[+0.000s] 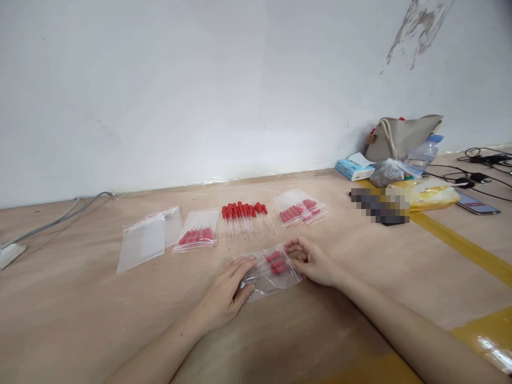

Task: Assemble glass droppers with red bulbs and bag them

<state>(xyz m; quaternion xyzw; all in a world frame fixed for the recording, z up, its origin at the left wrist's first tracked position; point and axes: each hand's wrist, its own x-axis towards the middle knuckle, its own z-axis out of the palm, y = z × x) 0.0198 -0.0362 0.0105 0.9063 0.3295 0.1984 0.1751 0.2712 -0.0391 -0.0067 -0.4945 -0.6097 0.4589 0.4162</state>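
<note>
A clear zip bag (262, 282) lies in front of me with several red-bulbed droppers (277, 264) inside, their bulbs toward the right end. My left hand (229, 290) rests on the bag's left end, fingers stretched out and fairly flat. At the right edge, my right hand (314, 262) is closed with the bag's edge between thumb and fingers. Just beyond it, a row of loose glass droppers (242, 213) with red bulbs lies on the covered surface.
Left of the loose droppers lie a filled bag (196, 230) and flat empty zip bags (142, 242). More filled bags (298, 208) lie to their right. Farther right are a tissue pack (354, 168), a grey pouch (408, 138), a phone (478, 204) and black cables (486, 159).
</note>
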